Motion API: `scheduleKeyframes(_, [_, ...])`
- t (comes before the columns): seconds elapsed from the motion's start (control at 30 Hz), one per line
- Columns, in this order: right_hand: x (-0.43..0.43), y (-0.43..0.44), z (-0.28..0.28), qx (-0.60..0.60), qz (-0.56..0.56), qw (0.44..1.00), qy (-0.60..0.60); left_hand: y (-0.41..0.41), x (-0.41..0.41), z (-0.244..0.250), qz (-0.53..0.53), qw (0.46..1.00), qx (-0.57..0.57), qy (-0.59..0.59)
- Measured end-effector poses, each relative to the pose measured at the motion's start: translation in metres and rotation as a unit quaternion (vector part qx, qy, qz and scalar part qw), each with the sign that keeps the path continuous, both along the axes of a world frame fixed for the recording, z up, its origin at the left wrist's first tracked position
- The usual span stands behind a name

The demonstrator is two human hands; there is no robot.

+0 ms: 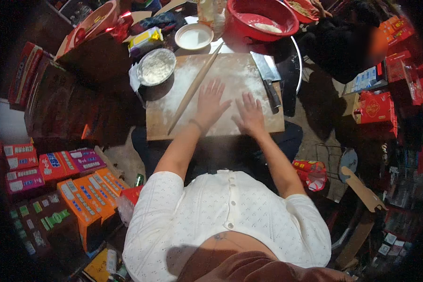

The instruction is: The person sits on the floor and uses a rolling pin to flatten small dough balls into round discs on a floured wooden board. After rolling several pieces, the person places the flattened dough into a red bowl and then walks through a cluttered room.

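Both palms face down over a flour-dusted wooden board (158, 120) in front of me. My left hand (211, 104), fingers spread, is just right of a tapered wooden rolling pin (194, 91) that lies slantwise. My right hand (249, 113) has its fingers apart and holds nothing; whether either palm presses on the board cannot be told. A cleaver (267, 72) with a dark handle rests along the board's right side. At the upper left corner a bowl of white flour (157, 67) overlaps the board.
Beyond the board stand a shallow white bowl (194, 36), a yellow and purple packet (146, 40) and a large red basin (264, 21) with flour inside. Another person (342, 42) in dark clothes is at upper right. Stacked orange cartons (91, 194) flank my left; a red box (375, 109) stands right.
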State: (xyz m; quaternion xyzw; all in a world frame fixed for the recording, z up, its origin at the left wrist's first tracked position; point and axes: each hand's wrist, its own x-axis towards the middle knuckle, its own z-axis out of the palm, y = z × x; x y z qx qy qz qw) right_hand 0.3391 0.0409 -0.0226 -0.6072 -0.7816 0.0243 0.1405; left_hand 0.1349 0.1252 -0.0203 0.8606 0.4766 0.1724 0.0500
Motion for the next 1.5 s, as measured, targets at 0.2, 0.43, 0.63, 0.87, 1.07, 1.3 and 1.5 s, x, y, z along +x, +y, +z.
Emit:
scheduleKeyframes(0.2, [-0.008,0.012,0.011,-0.014,0.041,0.999,0.0,-0.007,-0.022,-0.003,-0.022,1.0,-0.006,-0.011])
scheduleKeyframes(0.43, [-0.015,0.043,0.03,-0.044,0.067,0.996,0.026,-0.004,-0.018,0.011,-0.027,0.998,-0.054,-0.033])
scheduleKeyframes(0.63, [-0.011,0.05,0.035,-0.088,0.076,0.992,0.054,0.002,-0.017,0.02,-0.022,0.992,-0.119,-0.016])
scheduleKeyframes(0.87, [-0.007,0.053,0.037,-0.145,0.066,0.985,0.063,0.003,-0.015,0.017,-0.023,0.983,-0.183,-0.01])
scheduleKeyframes(1.07, [-0.008,0.052,0.032,-0.187,0.051,0.98,0.053,0.002,-0.013,0.014,-0.014,0.976,-0.216,0.02])
scheduleKeyframes(1.3, [-0.01,0.053,0.035,-0.19,0.061,0.979,0.05,0.005,-0.011,0.026,-0.012,0.97,-0.235,0.069])
scheduleKeyframes(1.5, [-0.015,0.059,0.049,-0.196,0.054,0.977,0.062,0.008,-0.008,0.038,-0.023,0.96,-0.247,0.133])
